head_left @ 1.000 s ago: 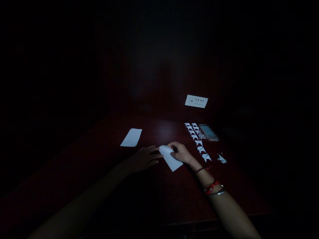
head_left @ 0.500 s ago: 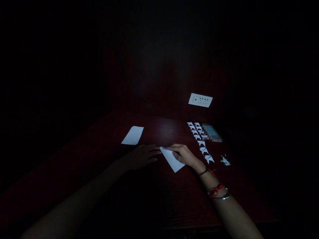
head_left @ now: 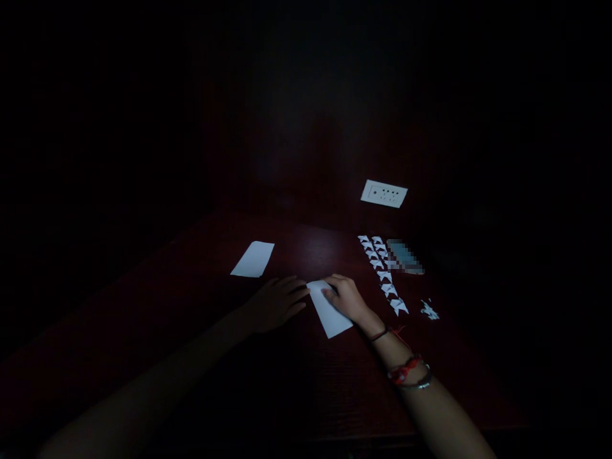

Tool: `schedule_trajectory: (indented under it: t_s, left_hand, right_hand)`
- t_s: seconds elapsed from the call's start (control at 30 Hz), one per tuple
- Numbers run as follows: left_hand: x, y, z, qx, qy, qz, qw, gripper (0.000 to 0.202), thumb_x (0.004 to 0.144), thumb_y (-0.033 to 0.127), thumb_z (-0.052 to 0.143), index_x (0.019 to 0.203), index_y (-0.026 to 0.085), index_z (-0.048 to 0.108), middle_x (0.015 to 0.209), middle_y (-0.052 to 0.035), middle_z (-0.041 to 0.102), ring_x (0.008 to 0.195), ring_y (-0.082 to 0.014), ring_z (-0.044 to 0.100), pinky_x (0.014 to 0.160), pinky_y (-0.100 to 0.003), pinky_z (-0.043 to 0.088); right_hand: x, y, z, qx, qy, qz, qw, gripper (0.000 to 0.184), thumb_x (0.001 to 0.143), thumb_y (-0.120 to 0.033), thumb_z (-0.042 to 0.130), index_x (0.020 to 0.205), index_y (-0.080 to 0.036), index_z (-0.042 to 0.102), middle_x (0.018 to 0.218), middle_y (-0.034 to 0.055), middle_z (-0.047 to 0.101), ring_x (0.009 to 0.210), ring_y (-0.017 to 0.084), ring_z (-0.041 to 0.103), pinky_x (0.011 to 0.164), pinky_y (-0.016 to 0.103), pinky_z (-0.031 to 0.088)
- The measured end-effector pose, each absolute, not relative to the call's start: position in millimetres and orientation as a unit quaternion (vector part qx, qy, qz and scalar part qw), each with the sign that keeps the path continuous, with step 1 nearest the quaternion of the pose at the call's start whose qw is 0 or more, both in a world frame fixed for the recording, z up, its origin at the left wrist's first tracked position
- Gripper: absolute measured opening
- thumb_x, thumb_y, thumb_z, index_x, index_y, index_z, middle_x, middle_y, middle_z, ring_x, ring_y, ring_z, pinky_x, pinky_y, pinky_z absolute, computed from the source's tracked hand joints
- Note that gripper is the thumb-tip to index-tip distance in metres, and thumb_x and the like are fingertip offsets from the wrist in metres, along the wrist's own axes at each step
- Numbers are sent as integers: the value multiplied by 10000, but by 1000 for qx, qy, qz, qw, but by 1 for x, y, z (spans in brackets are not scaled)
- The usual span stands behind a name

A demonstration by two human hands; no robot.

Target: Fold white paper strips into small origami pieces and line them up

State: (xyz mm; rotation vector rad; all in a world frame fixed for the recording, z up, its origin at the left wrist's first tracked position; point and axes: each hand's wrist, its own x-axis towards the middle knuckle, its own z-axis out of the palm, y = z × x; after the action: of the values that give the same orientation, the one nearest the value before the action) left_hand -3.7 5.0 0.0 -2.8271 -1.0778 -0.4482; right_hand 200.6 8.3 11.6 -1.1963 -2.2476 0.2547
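Observation:
A white sheet of paper (head_left: 331, 317) lies in front of me on the dark red table. My right hand (head_left: 345, 298) grips its upper right part, with the fingers bent over the far edge and the thumb on top. My left hand (head_left: 278, 304), dim in shadow, rests flat with fingers spread, its fingertips at the sheet's upper left corner. To the far left lies a second piece of white paper (head_left: 253, 259), apart from both hands. Red cords and a metal bangle circle my right wrist and forearm.
Two rows of small folded white paper pieces (head_left: 384, 276) run along the right side. Beside them are a blurred-out phone (head_left: 405, 256) and a little heap of white paper scraps (head_left: 429, 310). A white socket plate (head_left: 384, 194) is on the wall behind. Surroundings are very dark.
The paper under my right hand has turned and now shows a wider, more rectangular shape. My right hand has shifted slightly left; the left fingers have spread a little more.

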Motion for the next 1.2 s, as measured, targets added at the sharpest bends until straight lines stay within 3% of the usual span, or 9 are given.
schedule_trajectory:
  t_s: [0.5,0.9,1.2]
  left_hand:
    - [-10,6,4,-932,-338,-131,13,362,855,371,232,1187,264,327,1241,6,355,1137,-176,289,885,-321,236]
    - [-2,5,-5,-929,-333,-161,26,409,854,336,255,1241,206,234,1269,-34,317,1151,-174,273,892,-321,246]
    - [-1,8,-18,-923,-350,-154,43,336,855,300,247,1169,254,357,1247,5,356,1134,-169,303,870,-333,260]
  right_hand:
    - [208,1,13,-360,-913,54,182,365,719,-72,431,1033,-229,529,1034,35,535,934,137,487,850,293,329]
    - [209,1,11,-354,-902,105,223,395,703,-42,400,1037,-203,536,1058,25,526,941,130,496,847,262,374]
    - [210,-1,9,-363,-902,100,212,383,737,-67,377,1050,-229,527,1076,11,520,934,124,504,836,249,382]
